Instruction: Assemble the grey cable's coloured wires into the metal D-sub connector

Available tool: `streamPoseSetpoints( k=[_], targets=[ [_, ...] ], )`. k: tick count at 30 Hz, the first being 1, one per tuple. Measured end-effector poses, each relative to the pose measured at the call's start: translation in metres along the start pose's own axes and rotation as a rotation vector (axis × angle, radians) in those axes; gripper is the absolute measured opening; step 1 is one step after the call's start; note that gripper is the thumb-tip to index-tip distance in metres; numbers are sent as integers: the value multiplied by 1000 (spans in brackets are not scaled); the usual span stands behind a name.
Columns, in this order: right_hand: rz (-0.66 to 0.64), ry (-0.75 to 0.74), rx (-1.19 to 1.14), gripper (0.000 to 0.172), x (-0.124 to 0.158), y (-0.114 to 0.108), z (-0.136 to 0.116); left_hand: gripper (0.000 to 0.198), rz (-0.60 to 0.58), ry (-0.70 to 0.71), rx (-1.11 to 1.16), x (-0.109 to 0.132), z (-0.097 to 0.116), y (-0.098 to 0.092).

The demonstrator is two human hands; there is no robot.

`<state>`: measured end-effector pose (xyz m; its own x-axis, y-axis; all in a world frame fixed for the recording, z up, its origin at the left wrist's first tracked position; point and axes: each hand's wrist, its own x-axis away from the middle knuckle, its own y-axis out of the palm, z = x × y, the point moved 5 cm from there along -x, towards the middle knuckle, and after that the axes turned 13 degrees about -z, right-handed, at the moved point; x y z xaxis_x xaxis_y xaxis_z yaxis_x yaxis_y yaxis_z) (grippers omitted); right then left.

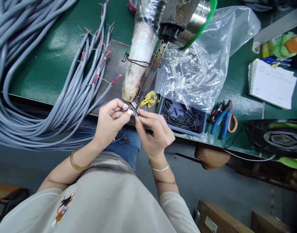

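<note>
At the bench edge, my left hand is closed, thumb and forefinger pinching thin coloured wires, red and blue ones among them. The wires meet a small pin connector, partly hidden by my fingertips. My right hand is closed too, its thumb and forefinger pinched at the right end of this connector. Just above, the narrow metal end of a soldering iron points down toward the connector. Beside it, a wrapped white tube with a scorched lower end reaches down close to my fingers.
Grey cables with stripped ends cover the left side. A clear bag of connectors lies by a blue tray of black sleeves. Solder spool, pliers, paper pad and a black fan are rightward.
</note>
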<state>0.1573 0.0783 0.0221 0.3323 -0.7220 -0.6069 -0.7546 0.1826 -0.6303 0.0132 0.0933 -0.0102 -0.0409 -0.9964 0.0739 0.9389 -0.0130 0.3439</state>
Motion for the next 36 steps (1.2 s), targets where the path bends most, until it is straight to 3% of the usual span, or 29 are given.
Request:
streamPoseSetpoints(
  k=[16,36],
  targets=[
    [-16,28,-42,17,3,1,4,20,-17,-86,42,0,-4,0],
    [-19,-12,-17,19,1,1,2,18,-9,-68,15,-1,-2,-1]
  ],
)
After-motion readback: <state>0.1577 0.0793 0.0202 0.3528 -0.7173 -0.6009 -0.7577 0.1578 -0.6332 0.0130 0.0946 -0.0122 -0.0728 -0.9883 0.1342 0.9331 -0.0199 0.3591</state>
